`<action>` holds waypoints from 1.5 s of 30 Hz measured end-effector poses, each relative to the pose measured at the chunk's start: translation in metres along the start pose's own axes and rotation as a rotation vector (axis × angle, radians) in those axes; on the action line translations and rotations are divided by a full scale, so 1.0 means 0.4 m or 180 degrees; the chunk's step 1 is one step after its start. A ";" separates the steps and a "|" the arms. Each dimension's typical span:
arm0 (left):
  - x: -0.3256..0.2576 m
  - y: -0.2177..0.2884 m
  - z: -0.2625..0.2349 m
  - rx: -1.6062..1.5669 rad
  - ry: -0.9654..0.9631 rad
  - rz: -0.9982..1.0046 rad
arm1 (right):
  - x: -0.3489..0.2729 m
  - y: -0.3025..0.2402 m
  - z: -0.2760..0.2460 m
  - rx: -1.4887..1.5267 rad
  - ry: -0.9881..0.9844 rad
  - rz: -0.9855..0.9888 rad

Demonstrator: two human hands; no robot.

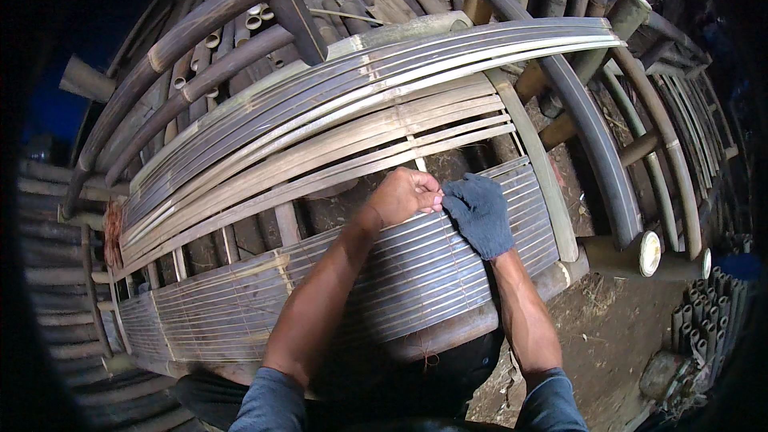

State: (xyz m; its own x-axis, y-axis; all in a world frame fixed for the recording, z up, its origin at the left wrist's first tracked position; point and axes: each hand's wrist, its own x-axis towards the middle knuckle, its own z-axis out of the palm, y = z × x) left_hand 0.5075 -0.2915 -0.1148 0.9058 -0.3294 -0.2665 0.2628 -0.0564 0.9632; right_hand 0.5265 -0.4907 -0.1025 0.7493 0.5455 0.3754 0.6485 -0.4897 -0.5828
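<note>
My bare left hand [406, 196] is closed in a pinch at the far edge of a panel of dark bamboo slats [216, 304]. Right beside it, my right hand [482, 212], in a grey knit glove, has its fingertips closed against the left ones. A thin reddish-brown cord [453, 260] runs from the fingers down across the slats. Another loop of cord [431, 361] hangs over the bamboo pole [448, 332] at the near edge. Just how the fingers grip the cord is too small to make out. Pale loose slats [344, 142] lie beyond a gap in the frame.
Darker long slats [320, 88] are stacked across the far side of the bamboo frame. A bundle of reddish cord [113, 234] hangs at its left end. Thick bamboo rails [596, 144] stand at the right. Cut bamboo tubes [704, 316] are piled at the lower right.
</note>
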 end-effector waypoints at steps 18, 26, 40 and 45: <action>-0.025 -0.020 0.040 -0.0321 0.0699 0.0150 | 0.005 -0.007 0.018 -0.0711 0.0110 -0.0217; -0.023 -0.057 0.052 -0.0250 0.0802 0.0602 | 0.004 -0.010 0.029 -0.0254 0.0396 -0.0139; -0.022 -0.026 0.093 -0.0057 0.1400 0.0583 | -0.008 0.000 0.035 -0.0307 0.0539 -0.0080; -0.033 -0.010 0.090 0.0244 0.1435 0.0322 | -0.007 -0.008 0.031 -0.0271 0.0401 0.0031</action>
State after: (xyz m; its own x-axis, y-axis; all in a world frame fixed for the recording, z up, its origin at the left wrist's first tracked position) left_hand 0.4825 -0.3210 -0.1138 0.9841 0.1045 -0.1436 0.1558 -0.1203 0.9804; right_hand 0.5208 -0.4824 -0.1106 0.7630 0.4534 0.4607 0.6462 -0.5533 -0.5256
